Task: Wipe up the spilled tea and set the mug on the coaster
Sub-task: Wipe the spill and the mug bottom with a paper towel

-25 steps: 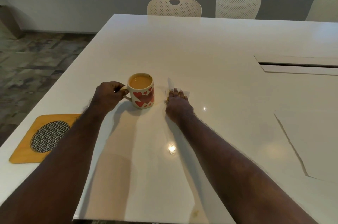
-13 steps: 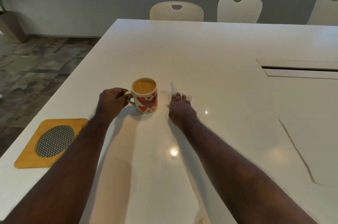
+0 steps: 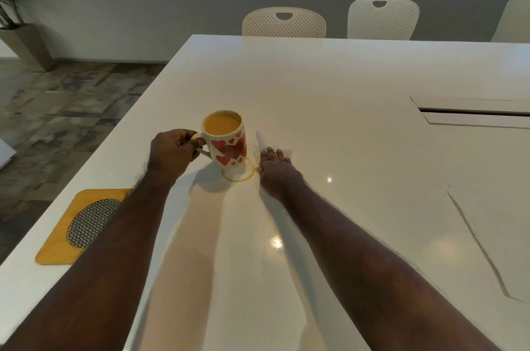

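White ceramic mug with red hearts (image 3: pixel 228 141), full of milky tea, now lifted & tilted slightly off the glossy white table (image 3: pixel 344 135); half a sec ago it sat flat. Left hand (image 3: pixel 172 151) closed round the handle, fingers curled thru it. Lift has uncovered a thin amber ring of spilled tea (image 3: pixel 238 171) where the base stood, mug bottom just above/at its far-left edge, hard to tell if fully clear. Right hand (image 3: pixel 275 168) flat, fingers spread, pressing a thin white tissue (image 3: pixel 282 152) onto the table just right of the ring; tissue mostly hidden under the palm, corner poking out past the fingertips. Same spot as before, no wiping stroke visible yet.

Meaning for the task: spill now reachable, so prob. next is sliding tissue left over the ring while mug is held up. Tea level close to the rim, so tilt risks a fresh drip. Yellow wooden coaster w/ oval metal mesh inset (image 3: pixel 83 226) lies near the table's left edge, well apart from the mug, partly behind the left forearm, nothing on it. Neither part of the task done yet.
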Action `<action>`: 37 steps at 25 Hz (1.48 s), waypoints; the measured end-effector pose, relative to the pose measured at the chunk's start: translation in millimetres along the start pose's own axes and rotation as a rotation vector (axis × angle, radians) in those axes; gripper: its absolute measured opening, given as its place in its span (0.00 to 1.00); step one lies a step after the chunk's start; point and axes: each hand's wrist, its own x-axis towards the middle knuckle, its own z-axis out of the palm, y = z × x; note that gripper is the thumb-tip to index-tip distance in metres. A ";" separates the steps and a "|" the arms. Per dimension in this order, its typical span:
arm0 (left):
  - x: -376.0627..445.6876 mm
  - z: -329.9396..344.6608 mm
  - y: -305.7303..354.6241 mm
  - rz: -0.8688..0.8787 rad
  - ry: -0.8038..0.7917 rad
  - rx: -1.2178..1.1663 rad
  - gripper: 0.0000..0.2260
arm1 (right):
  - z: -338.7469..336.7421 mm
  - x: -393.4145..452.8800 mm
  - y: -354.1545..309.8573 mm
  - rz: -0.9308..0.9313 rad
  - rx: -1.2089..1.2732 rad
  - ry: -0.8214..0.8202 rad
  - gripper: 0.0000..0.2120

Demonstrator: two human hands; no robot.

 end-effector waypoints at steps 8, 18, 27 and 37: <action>13.7 -25.0 6.6 0.012 0.069 -0.017 0.06 | 11.8 10.3 -47.0 -0.228 -0.054 0.001 0.26; 13.3 -32.6 1.4 -0.012 0.088 -0.020 0.03 | 18.6 -46.6 -38.1 -0.533 -0.030 0.068 0.22; 11.1 -38.4 -2.0 -0.030 0.092 -0.032 0.05 | -1.2 -39.7 36.3 -0.166 0.019 0.051 0.24; 13.1 -44.0 4.9 -0.005 0.092 -0.022 0.05 | 2.5 23.0 -65.3 -0.187 0.033 -0.050 0.25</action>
